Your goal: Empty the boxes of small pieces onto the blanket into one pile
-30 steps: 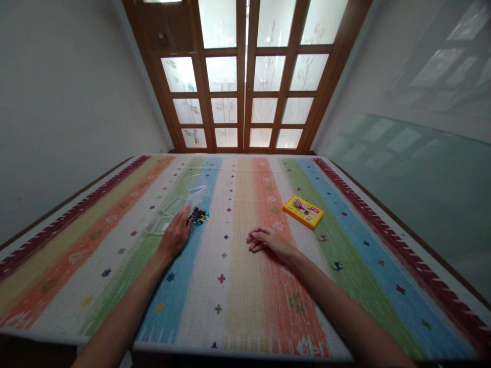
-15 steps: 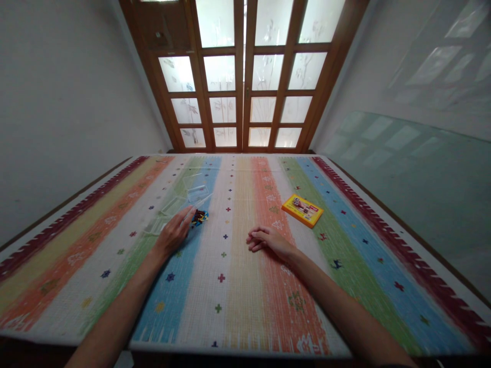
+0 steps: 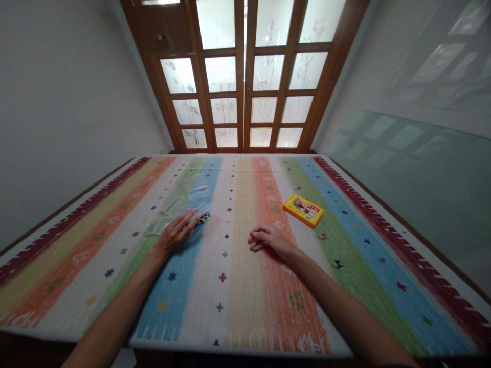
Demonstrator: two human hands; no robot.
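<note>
Left of centre on the cloth (image 3: 238,286), the left hand (image 3: 177,231) touched a small, unlifted toy (image 3: 203,218) with outstretched fingers; its grip was unclear. The right hand (image 3: 268,239) rested half-curled and empty, the yellow box (image 3: 303,210) untouched.

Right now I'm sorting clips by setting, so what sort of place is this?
Probably a room in a home: wooden doors with frosted glass panes, a striped woven cloth spread out flat, and a small colourful toy and a yellow box lying on it.
</note>
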